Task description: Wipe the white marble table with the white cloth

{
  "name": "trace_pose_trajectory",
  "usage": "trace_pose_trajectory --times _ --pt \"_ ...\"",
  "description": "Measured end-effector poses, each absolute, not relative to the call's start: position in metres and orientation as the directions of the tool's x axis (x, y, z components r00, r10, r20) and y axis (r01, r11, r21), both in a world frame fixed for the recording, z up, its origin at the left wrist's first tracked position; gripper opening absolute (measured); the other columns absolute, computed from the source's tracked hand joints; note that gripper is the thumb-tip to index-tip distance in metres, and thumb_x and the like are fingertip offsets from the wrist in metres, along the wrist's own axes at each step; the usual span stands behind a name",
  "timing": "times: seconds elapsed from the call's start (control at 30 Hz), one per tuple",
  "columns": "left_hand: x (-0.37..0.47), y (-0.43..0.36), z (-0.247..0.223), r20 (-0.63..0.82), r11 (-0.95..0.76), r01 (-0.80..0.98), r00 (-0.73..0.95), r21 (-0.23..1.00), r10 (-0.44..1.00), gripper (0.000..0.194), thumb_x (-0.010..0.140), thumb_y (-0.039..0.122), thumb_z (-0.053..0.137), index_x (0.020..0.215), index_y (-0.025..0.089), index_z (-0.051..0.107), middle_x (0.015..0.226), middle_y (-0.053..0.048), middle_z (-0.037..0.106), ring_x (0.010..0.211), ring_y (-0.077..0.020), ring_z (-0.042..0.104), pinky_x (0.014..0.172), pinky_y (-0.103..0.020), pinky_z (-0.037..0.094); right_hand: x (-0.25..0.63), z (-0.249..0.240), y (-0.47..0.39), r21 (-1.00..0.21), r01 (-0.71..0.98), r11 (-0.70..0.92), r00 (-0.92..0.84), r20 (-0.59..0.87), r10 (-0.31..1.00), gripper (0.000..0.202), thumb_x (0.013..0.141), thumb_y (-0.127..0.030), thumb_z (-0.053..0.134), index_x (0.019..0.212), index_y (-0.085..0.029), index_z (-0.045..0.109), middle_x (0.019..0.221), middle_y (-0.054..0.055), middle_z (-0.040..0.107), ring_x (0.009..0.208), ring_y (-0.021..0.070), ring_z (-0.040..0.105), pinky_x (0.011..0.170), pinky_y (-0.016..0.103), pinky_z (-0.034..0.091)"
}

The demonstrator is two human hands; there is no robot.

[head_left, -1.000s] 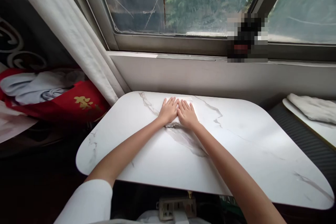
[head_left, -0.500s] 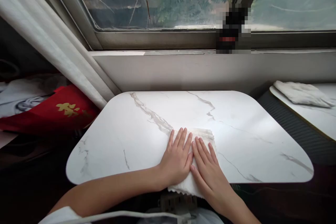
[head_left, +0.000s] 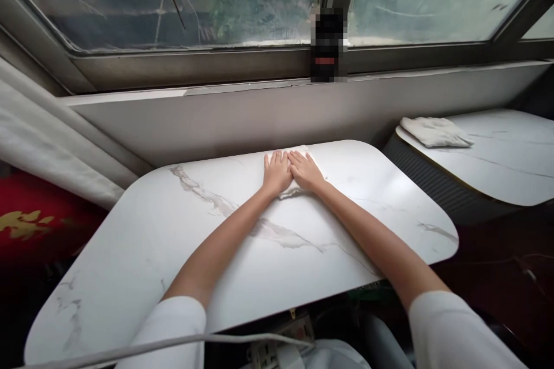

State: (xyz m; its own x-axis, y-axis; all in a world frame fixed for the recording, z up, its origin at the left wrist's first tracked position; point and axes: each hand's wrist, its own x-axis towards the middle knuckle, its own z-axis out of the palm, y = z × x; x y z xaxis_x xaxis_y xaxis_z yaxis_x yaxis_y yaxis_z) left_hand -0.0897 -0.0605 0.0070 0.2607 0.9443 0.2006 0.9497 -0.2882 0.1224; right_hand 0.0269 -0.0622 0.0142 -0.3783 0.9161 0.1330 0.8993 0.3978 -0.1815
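A white cloth (head_left: pixel 296 190) lies on the white marbled table (head_left: pixel 142 236), close to its far edge by the wall. My left hand (head_left: pixel 277 173) rests flat on the cloth with its fingers pointing to the window. Beside it, touching it at the thumb side, my right hand (head_left: pixel 305 169) also presses flat on the cloth, fingers extended. Both arms reach far forward over the table. Most of the cloth is covered by the two hands; its near edge and a far corner show.
A second marbled table (head_left: pixel 511 155) at the right bears a folded white cloth (head_left: pixel 437 131). Red fabric with gold marks (head_left: pixel 38 219) and a pale curtain (head_left: pixel 47 132) are at the left. A white cable (head_left: pixel 173 342) crosses the near edge, near a power strip (head_left: pixel 281 346).
Both hands and the cloth under them have moved forward, from the table's near edge to its far edge. The camera view has shifted to the right.
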Motion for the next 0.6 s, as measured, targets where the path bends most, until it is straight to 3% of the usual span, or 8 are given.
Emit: trace_pose_trajectory --times 0.3,0.43,0.6 --pt "-0.079 -0.024 0.006 0.234 -0.231 0.967 0.202 0.104 0.951 0.051 0.094 0.026 0.024 0.14 0.007 0.032 0.147 -0.015 0.03 0.137 -0.0253 0.021 0.111 -0.048 0.009 0.032 0.014 -0.029 -0.115 0.92 0.376 -0.35 0.195 0.916 0.051 0.094 -0.022 0.022 0.143 -0.009 0.028 0.149 0.016 0.026 0.138 0.0263 0.018 0.109 0.043 0.018" --pt "-0.071 -0.049 0.007 0.196 -0.252 0.96 0.225 0.124 0.954 0.052 0.093 0.028 0.026 0.141 0.008 0.03 0.148 -0.017 0.027 0.138 -0.0277 0.018 0.11 -0.051 0.009 0.044 0.013 -0.056 -0.115 0.924 0.366 -0.346 0.165 0.924 0.051 0.095 -0.024 0.021 0.143 -0.008 0.027 0.149 0.017 0.025 0.138 0.0266 0.017 0.11 0.043 0.017" --pt "-0.054 -0.127 0.006 0.197 -0.396 0.904 0.363 0.165 0.911 0.054 0.092 0.028 0.029 0.142 0.009 0.029 0.149 -0.015 0.024 0.138 -0.0287 0.014 0.111 -0.053 0.006 0.082 0.007 -0.139 -0.165 0.884 0.437 -0.422 0.12 0.899 0.055 0.096 -0.033 0.017 0.145 -0.009 0.02 0.151 0.013 0.016 0.14 0.025 0.007 0.111 0.049 0.016"
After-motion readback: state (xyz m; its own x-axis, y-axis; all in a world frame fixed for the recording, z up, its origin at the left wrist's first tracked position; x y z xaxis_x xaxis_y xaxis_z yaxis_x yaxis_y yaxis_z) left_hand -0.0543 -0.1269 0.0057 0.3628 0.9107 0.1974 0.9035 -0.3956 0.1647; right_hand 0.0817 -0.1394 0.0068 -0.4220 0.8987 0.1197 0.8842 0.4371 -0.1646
